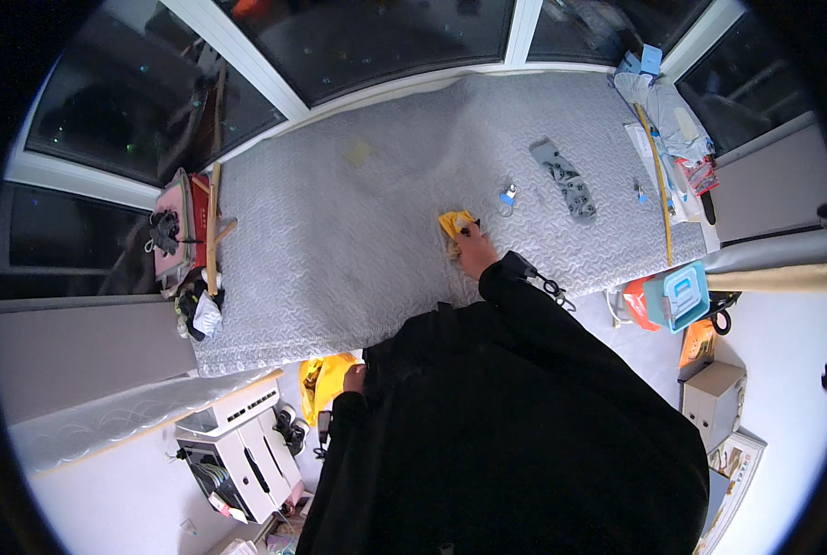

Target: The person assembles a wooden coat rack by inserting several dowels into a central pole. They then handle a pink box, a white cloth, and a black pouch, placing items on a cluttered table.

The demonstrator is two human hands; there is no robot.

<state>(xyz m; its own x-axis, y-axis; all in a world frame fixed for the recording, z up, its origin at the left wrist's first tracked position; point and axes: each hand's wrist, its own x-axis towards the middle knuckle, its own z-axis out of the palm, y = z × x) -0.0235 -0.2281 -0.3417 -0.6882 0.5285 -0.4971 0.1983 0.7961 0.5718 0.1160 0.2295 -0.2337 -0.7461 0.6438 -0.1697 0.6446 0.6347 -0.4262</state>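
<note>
My right hand (476, 252) reaches onto the grey quilted cover and is closed on a crumpled yellow cloth-like piece (454, 221). A small dark bit shows at its fingertips; I cannot make out what it is. Low beside my body, my left hand (354, 377) grips the edge of a yellow bag (323, 387), which hangs below the cover's front edge. Most of that hand's fingers are hidden. To the right of my right hand lie a small blue-and-silver item (508, 195) and a grey patterned strip of fabric (566, 180).
The quilted cover (339, 250) fills the bay under dark windows. A long wooden stick (655, 176) and bags line its right end. A light blue bin (679, 296) stands off the right edge. Left, a folded pink item (173, 236) leans by wooden bars. Dark shoes (290, 428) and a white cabinet (247, 462) sit lower left.
</note>
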